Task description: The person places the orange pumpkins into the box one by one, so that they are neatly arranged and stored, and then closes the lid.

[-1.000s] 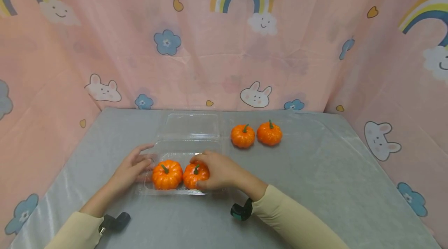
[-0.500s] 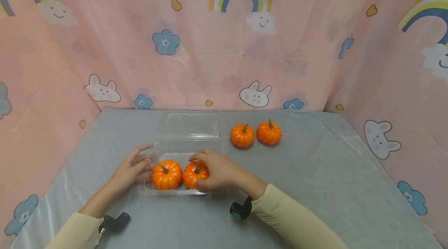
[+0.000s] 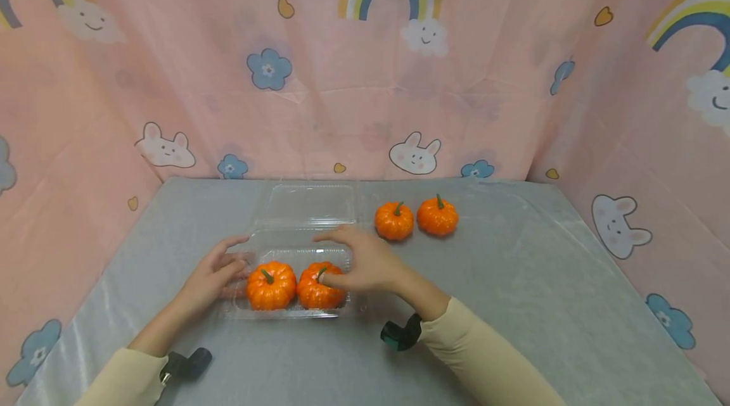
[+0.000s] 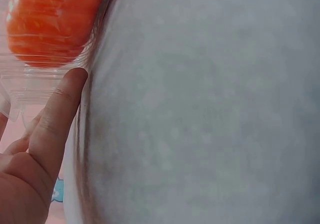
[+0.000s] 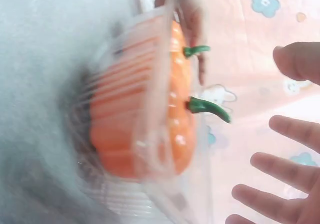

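A clear plastic clamshell box lies unlatched on the table, its lid folded back toward the curtain. Inside the base, side by side, sit two small orange pumpkins with green stems: a left pumpkin and a right pumpkin. My left hand rests against the box's left wall, a fairly straight finger touching the plastic. Above the right pumpkin and the box's right end hovers my right hand; its spread fingers hold nothing and stand apart from the pumpkin stem.
Two more pumpkins stand behind and right of the box, one close to the lid and another beside it. Grey cloth covers the table. A pink patterned curtain encloses the back and sides.
My right hand has let go of the right pumpkin, spread its fingers and lifted up and to the right. That pumpkin stays in the box. The left hand holds its place.
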`<state>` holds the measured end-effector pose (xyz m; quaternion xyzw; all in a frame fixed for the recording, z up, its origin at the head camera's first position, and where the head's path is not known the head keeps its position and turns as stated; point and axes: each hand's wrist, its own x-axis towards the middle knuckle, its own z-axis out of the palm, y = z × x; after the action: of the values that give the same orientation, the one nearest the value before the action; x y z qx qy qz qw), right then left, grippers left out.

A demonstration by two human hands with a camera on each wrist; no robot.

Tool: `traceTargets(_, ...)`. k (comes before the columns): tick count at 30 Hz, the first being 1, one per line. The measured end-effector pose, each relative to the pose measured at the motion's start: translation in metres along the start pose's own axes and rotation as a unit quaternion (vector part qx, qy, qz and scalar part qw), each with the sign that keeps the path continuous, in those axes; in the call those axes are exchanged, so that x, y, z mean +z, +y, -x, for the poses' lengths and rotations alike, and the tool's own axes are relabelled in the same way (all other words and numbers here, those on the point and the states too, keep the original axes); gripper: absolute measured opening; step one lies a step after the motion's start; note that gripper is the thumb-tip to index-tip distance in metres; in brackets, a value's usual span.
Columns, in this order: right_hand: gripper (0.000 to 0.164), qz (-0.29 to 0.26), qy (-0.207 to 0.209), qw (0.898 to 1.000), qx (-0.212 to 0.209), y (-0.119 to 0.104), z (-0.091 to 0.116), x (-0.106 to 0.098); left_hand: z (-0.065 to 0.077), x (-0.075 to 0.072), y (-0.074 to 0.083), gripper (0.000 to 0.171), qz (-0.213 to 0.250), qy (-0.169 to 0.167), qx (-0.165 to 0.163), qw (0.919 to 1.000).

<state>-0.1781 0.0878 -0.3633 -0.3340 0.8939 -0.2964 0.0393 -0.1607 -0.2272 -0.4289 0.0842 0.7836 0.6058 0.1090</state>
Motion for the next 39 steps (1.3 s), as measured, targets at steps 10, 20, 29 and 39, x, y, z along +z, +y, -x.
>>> traceTargets(10,0.057,-0.03,0.064,0.997,0.025,0.005,0.008,-0.027,0.001,0.0,-0.001,0.054,0.001,0.002,0.0,1.0)
traceTargets(20,0.056,-0.037,0.117,0.991,0.057,0.018,0.015,-0.051,0.002,0.001,-0.002,0.054,0.003,0.0,0.005,1.0)
traceTargets(29,0.055,-0.075,0.168,0.979,0.087,0.041,0.021,-0.068,0.002,0.001,0.0,0.053,-0.002,0.0,0.001,1.0)
traceTargets(39,0.056,-0.083,0.211,0.965,0.134,0.068,0.029,-0.082,0.0,0.0,0.0,0.054,-0.002,0.005,-0.004,1.0)
